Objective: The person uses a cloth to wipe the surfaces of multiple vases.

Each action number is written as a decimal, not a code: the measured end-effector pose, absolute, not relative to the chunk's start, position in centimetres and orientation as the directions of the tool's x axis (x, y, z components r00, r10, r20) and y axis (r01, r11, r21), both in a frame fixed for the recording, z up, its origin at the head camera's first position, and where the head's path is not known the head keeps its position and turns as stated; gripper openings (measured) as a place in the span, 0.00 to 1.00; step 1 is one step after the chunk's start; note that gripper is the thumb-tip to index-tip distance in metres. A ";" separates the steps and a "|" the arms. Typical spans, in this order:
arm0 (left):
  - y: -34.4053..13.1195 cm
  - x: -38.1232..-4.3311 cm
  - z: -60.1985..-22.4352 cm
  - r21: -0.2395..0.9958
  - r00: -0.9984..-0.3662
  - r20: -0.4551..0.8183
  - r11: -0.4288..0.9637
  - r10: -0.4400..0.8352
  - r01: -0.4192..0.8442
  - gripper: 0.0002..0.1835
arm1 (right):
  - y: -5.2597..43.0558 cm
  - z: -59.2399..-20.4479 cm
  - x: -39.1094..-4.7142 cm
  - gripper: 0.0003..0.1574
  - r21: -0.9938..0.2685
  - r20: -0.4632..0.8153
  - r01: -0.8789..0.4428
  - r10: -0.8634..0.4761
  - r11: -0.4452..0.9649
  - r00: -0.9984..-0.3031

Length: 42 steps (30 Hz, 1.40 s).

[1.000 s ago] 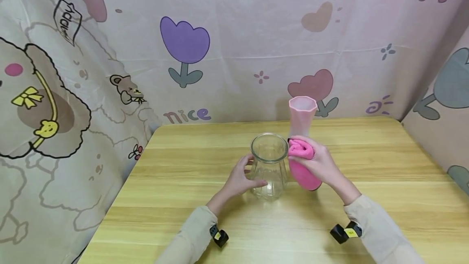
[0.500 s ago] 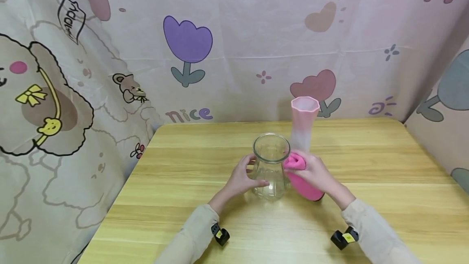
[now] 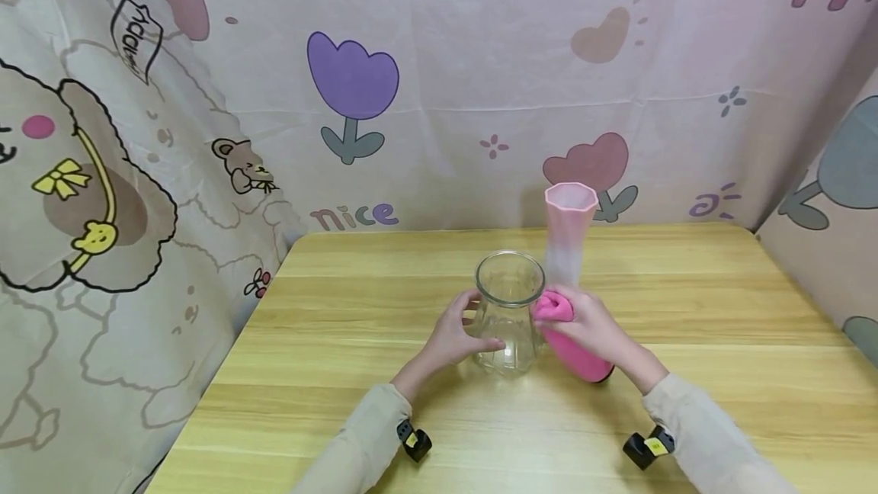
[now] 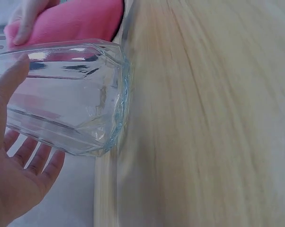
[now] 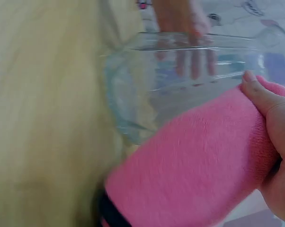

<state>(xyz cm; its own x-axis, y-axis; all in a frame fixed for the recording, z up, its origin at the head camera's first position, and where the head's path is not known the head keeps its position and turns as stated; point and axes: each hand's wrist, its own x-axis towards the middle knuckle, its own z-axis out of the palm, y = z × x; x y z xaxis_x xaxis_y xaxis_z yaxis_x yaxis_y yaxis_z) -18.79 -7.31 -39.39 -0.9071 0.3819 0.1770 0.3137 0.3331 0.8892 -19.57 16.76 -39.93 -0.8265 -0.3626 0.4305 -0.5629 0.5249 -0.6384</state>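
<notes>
A clear glass vase (image 3: 511, 326) with a round rim and a faceted base stands upright on the table. My left hand (image 3: 449, 334) holds its left side, the thumb (image 4: 12, 78) in front and the fingers spread around the back. In my right hand (image 3: 593, 320) is a bunched pink towel (image 3: 579, 355) with a dark edge, gripped near its upper end. The towel lies against or very close to the vase's right side, and its lower end hangs down near the tabletop. Through the glass in the right wrist view, the left fingers (image 5: 194, 64) show.
Behind the right hand stands a tall vase (image 3: 568, 238), pink at the top and fading to white; its lower part is hidden. The wooden table (image 3: 343, 303) ends at a printed cloth backdrop (image 3: 446, 97), with more cloth on both sides.
My right hand has lowered the towel along the vase's right side and brought it a little closer to the glass. The left hand and the glass vase have stayed in place.
</notes>
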 end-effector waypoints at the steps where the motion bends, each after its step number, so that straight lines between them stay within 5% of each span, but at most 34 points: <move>1: -7.3 -18.7 -39.4 0.890 -0.908 0.176 0.333 0.381 0.312 0.41 | 16.8 -40.2 -19.6 0.20 -0.640 0.408 -0.555 -0.377 0.531 -0.831; 6: -7.3 -18.8 -39.5 0.891 -0.909 0.177 0.330 0.378 0.311 0.41 | 17.2 -41.1 -19.4 0.26 -0.620 0.284 -0.511 -0.437 0.595 -0.854; 13: -7.5 -20.4 -42.3 0.890 -0.910 0.177 0.334 0.375 0.311 0.44 | 17.2 -41.1 -19.4 0.28 -0.625 0.321 -0.510 -0.401 0.592 -0.858; 23: -7.6 -20.8 -43.3 0.886 -0.908 0.196 0.329 0.371 0.326 0.44 | 17.5 -41.7 -19.7 0.19 -0.527 0.222 -0.546 -0.515 0.652 -0.828; 28: -7.6 -20.7 -43.3 0.886 -0.904 0.202 0.324 0.376 0.333 0.45 | 17.8 -39.7 -19.5 0.24 -0.595 0.330 -0.532 -0.420 0.602 -0.845; 34: -7.6 -20.8 -43.3 0.885 -0.907 0.194 0.333 0.375 0.327 0.45 | 17.5 -36.5 -19.3 0.29 -0.566 0.559 -0.603 -0.276 0.562 -0.782; 42: -7.6 -20.8 -43.3 0.888 -0.910 0.185 0.334 0.371 0.316 0.45 | 17.0 -35.8 -19.1 0.30 -0.612 0.560 -0.573 -0.212 0.545 -0.801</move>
<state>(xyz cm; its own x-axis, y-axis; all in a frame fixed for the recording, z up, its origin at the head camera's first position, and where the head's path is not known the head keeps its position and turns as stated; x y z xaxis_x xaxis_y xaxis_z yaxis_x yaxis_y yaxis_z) -20.77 -7.64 -43.25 -0.9102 0.3707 0.1848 0.3163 0.3341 0.8879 -19.06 17.02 -35.84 -0.8008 -0.2123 0.5601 -0.5728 0.5451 -0.6122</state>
